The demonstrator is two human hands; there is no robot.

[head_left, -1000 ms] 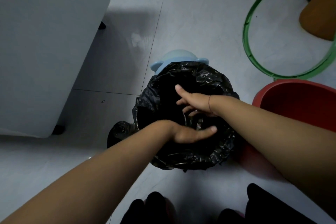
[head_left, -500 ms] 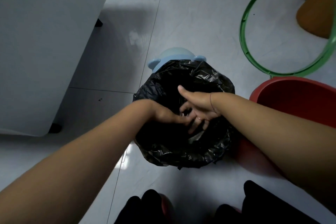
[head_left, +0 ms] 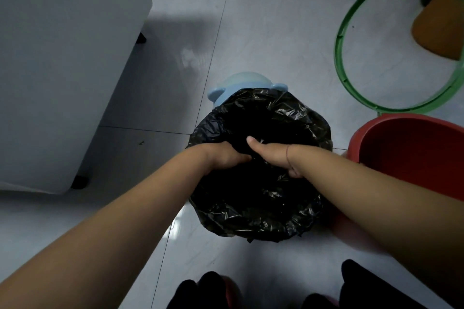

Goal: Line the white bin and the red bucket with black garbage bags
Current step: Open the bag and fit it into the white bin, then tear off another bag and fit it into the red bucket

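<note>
A black garbage bag (head_left: 261, 211) is draped over the rim of a bin at the centre of the floor, and the bin's own walls are hidden under it. A pale blue lid part (head_left: 241, 84) sticks out behind the bag. Both my hands reach down into the bag's dark mouth, side by side and touching. My left hand (head_left: 224, 158) shows only its back and thumb. My right hand (head_left: 272, 158) has its thumb pointing up. The fingers of both are buried in the plastic. The red bucket (head_left: 401, 148) stands right of the bin with no bag in it.
A white cabinet (head_left: 62, 57) on dark feet fills the left side. A green hoop (head_left: 351, 32) lies on the tiles at the far right, with an orange object (head_left: 442, 30) beyond it. My feet in dark footwear (head_left: 208, 291) are at the bottom edge.
My left hand has moved from the bag's near rim into the middle, beside my right hand. Both hands have sunk deeper into the bag. The camera has shifted slightly.
</note>
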